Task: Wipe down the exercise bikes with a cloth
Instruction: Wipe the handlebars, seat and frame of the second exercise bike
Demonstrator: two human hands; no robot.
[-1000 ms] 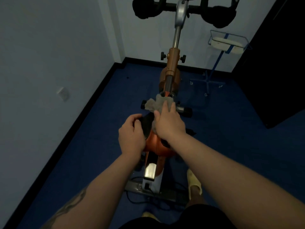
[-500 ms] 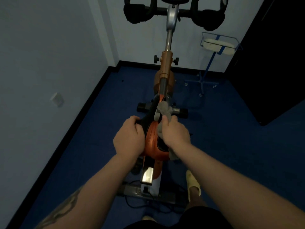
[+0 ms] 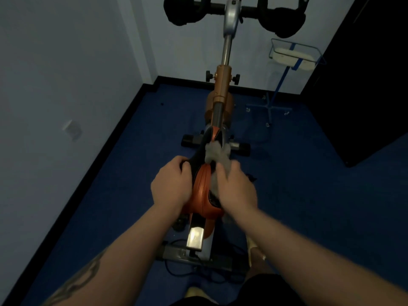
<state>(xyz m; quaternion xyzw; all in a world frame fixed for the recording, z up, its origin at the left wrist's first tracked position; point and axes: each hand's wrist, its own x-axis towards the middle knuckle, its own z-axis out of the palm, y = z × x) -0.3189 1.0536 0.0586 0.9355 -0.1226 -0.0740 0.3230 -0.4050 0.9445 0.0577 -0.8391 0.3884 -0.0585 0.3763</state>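
Gripping the cloth [image 3: 217,154] still, right hand [image 3: 237,187] drawn back along saddle [image 3: 202,195] (left hand [image 3: 171,186] clutching its edge).

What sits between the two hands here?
In the head view, the bike's orange saddle lies between them: left hand grips its left edge, right hand presses the grey cloth on it.

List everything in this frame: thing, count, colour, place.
bike: 1, orange and silver, centre, facing the far wall
saddle: 1, orange and black, between the hands
handlebars: 1 set, black, top
cloth: 1, grey, on the saddle's right side
stand: 1, blue wire, right by the wall
cable: 1, black, floor by the bike's base
left hand: grips the saddle's left edge
right hand: holds the cloth
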